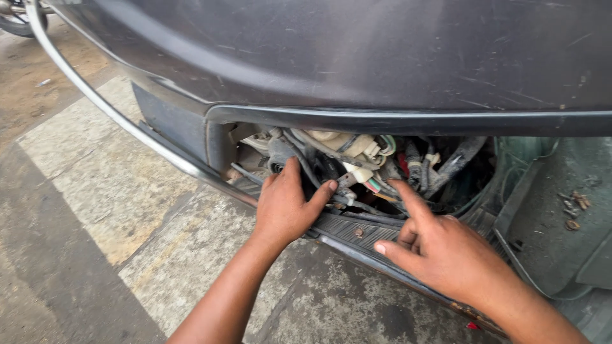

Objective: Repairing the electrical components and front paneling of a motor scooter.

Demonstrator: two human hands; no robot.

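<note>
We are working in the wiring (357, 167), a tangle of black cables and pale connectors lying in the open gap under the scooter's dark seat (382, 51), just above the ribbed footboard (357, 230). Our left hand (285, 207) is reaching into the gap's left end, fingers spread and unclenched, thumb resting against a black cable (357, 205), gripping nothing that we can see. Our right hand (440, 248) is pointing its index finger into the bundle's middle, the other fingers curled loosely, holding nothing. Grey paving (127, 210) is lying beneath the scooter's left edge.
</note>
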